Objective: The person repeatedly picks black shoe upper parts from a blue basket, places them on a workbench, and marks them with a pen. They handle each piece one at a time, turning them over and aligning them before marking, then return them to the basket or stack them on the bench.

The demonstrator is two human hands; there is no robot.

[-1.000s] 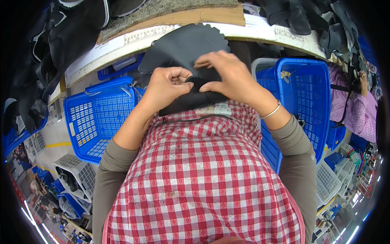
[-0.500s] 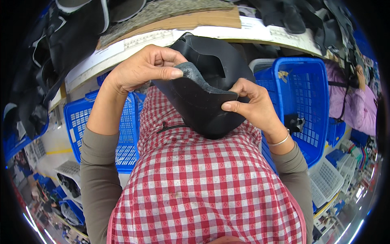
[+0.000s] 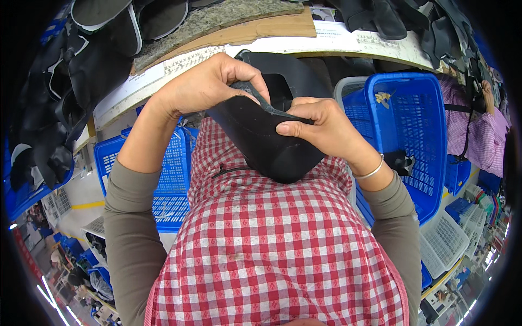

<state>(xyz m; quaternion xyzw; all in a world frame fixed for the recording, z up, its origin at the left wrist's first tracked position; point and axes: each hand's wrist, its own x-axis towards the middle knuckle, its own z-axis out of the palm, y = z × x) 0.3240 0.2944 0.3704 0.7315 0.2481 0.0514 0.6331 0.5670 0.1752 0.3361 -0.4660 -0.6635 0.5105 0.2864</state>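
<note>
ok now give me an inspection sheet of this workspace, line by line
surface: pale workbench with a ruler strip along its front edge, a grey felt pad and brown cardboard sheet lying on it
job's things: curved black rubbery shoe-upper piece held up in front of the red-and-white checked apron
clutter: black cut pieces piled at the bench's left and top right
grippers: left hand pinches the piece's top edge; right hand grips its right side, thumb along the edge, silver bangle on the wrist
cables: nothing seen
surroundings: blue plastic baskets at left and right; white baskets lower right; another person in pink at far right
</note>
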